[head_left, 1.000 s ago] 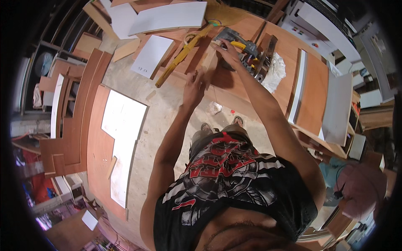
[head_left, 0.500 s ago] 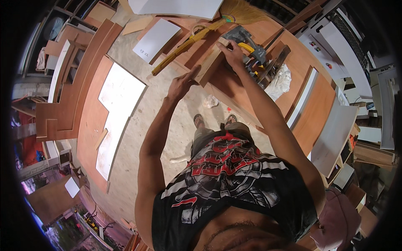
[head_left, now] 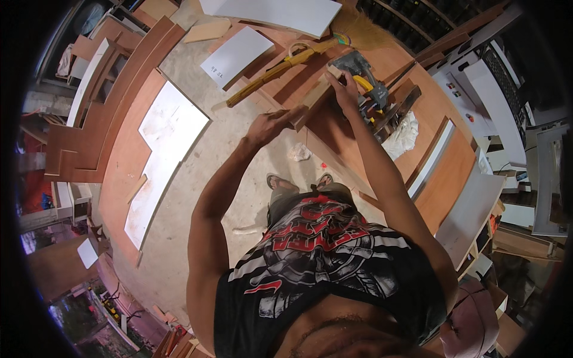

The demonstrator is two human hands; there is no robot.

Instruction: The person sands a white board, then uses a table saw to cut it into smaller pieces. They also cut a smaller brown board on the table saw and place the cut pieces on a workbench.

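Note:
A pale wooden strip (head_left: 314,102) slants over the wooden workbench (head_left: 444,101). My left hand (head_left: 271,124) grips its near end, fingers closed around the wood. Up at the far end, my right hand (head_left: 346,92) is closed on the same strip. Just right of that hand lies a grey and yellow power tool (head_left: 377,90), beside a long dark tool (head_left: 399,106) and a crumpled white cloth (head_left: 401,136). A yellow straw broom (head_left: 262,80) lies diagonally behind my left hand, near a white panel (head_left: 237,55).
Wooden boards (head_left: 83,149) and a white cut panel (head_left: 170,125) are on the left. Leaning boards (head_left: 453,209) are on the right, a white machine (head_left: 495,101) behind. My feet stand on the concrete floor (head_left: 197,173), near white scrap (head_left: 298,152).
My view has turned, shifting the surroundings. Both hands stay on the strip, which sits farther right in the picture, with my left arm angled more toward the right.

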